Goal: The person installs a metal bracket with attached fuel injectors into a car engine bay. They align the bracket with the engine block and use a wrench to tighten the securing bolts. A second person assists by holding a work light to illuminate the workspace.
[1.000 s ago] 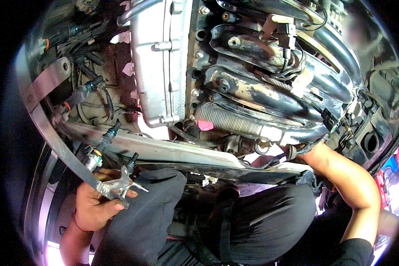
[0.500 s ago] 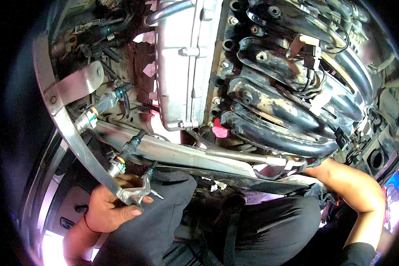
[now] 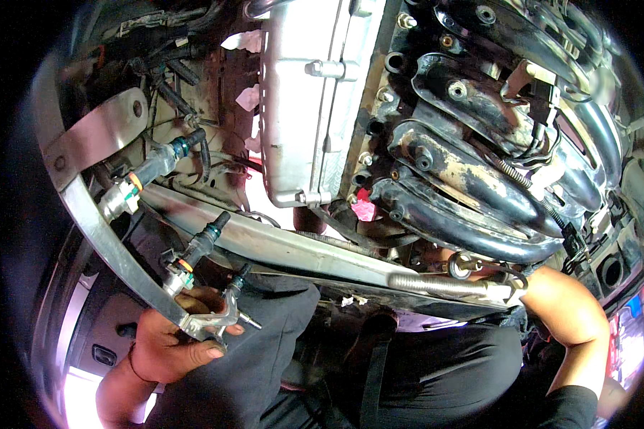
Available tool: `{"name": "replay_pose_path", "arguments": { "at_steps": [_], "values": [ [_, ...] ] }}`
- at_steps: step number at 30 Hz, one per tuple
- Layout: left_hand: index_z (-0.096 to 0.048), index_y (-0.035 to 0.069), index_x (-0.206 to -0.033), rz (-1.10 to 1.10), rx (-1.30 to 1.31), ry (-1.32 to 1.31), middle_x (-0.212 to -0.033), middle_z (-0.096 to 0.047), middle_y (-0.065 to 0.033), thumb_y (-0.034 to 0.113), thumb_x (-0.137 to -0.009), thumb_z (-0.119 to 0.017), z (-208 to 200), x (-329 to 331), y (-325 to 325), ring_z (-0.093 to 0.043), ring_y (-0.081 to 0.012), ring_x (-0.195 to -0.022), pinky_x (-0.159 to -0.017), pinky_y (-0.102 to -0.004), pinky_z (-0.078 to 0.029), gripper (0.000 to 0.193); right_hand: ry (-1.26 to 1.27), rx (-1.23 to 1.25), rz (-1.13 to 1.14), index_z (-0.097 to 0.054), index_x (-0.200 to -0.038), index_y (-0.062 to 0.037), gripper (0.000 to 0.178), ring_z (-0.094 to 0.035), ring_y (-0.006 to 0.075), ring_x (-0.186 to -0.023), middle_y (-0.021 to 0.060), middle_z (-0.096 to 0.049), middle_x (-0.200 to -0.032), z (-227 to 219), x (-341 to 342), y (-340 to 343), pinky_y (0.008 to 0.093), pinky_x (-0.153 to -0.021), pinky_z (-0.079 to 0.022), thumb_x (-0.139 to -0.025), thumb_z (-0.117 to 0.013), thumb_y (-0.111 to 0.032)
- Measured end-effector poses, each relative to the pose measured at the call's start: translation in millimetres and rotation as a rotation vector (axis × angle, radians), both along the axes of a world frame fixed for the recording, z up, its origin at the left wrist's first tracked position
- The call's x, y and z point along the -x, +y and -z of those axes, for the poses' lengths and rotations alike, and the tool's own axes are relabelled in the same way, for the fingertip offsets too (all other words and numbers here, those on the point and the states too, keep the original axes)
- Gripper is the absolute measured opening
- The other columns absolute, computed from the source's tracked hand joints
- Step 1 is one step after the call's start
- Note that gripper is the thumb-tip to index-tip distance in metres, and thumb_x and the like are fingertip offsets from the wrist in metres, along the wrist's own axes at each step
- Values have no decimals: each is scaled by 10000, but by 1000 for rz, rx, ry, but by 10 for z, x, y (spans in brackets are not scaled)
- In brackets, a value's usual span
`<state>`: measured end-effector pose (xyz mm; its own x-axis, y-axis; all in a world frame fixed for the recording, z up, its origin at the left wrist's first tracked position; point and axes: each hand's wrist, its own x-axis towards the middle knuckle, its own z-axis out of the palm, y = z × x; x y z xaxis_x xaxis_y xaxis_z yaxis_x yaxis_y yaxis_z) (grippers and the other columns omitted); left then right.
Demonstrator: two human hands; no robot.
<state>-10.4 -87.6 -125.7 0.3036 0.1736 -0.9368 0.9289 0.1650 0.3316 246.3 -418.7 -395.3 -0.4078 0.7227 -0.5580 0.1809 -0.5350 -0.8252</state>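
Observation:
My left hand (image 3: 182, 343) is closed around the near end of a metal fuel rail (image 3: 111, 243), its thumb pressed under the fitting there. Several fuel injectors with dark tips stick out from the rail; one injector (image 3: 204, 239) points up and right just above my fingers. My right forearm (image 3: 569, 307) reaches in from the right, and its hand goes under the lowest black intake manifold runner (image 3: 472, 229). The fingers of that hand are mostly hidden. Beside the right wrist lies a ribbed hose (image 3: 436, 284) with a pale connector, near a round metal fitting (image 3: 464, 266).
A silver valve cover (image 3: 308, 107) fills the upper middle. Pink material (image 3: 363, 206) is stuffed beside the engine near the lowest runner. A pale body edge (image 3: 300, 247) runs between the engine and my dark-trousered legs (image 3: 436, 357). A wired sensor (image 3: 540, 89) sits on the manifold.
The ribbed hose has shifted right and nearer to me, and the round fitting has come into sight. My left hand still holds the rail. The engine appears slightly farther right.

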Motion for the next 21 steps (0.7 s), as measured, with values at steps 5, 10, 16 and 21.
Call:
{"name": "replay_pose_path", "arguments": {
  "at_steps": [5,10,16,21],
  "values": [
    [-763,12,-1051,48,26,-15,-1010,-733,-104,300,-817,-829,-16,-51,11,-653,-263,-1039,-920,-381,-508,377,11,-5,14,-642,-1253,-90,414,-624,307,-1113,147,-661,-1226,-22,66,-16,424,-986,-488,-868,-704,-230],
    [-723,-43,-1101,-24,63,-75,-1076,-721,-131,305,-823,-835,-54,-55,-17,-660,-253,-1095,-942,-374,-519,459,15,-19,31,-643,-1249,-88,408,-625,307,-1109,147,-662,-1221,-21,110,5,424,-981,-490,-870,-700,-230],
    [-744,-41,-1059,57,22,-191,-1052,-722,-133,370,-823,-822,38,-98,9,-660,-264,-1041,-948,-408,-506,480,29,-28,26,-644,-1244,-87,402,-626,308,-1103,148,-663,-1214,-31,130,8,425,-974,-492,-872,-694,-231],
    [-786,35,-1034,77,-16,-138,-972,-734,-107,426,-842,-777,35,-108,-39,-659,-274,-1017,-948,-415,-489,435,26,-32,27,-645,-1239,-86,396,-628,309,-1099,149,-663,-1209,-78,160,32,425,-968,-494,-873,-690,-231]
  ]
}}
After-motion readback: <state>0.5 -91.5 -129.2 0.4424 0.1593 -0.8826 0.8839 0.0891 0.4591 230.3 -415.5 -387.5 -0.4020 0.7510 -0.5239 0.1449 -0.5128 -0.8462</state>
